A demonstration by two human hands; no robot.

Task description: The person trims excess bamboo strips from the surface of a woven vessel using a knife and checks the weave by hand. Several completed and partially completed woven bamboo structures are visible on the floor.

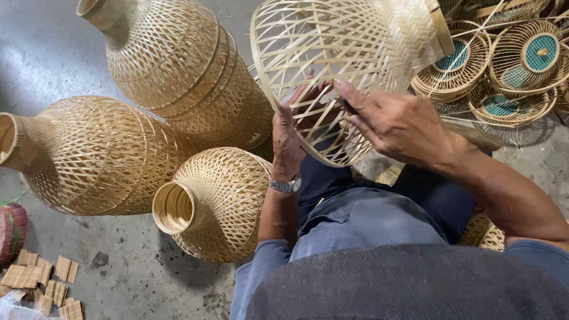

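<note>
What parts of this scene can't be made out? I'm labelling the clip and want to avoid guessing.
Head view only:
- Left hand: its fingers sit behind the strips of the open-weave basket, so its grip is unclear.
- Dark object under the right hand: mostly covered by the fingers.
- Basket top: cut off by the upper edge.
- Red bundle: cut off at the left edge.
- Round woven pieces: centres too small to read.

1 head camera looks steeply down, close over the lap.

My left hand (288, 137) is raised, wrist bent, fingers curled, seemingly gripping. My right hand (398, 123) reaches across palm down, fingertips pinched together, forearm angled inward.
</note>
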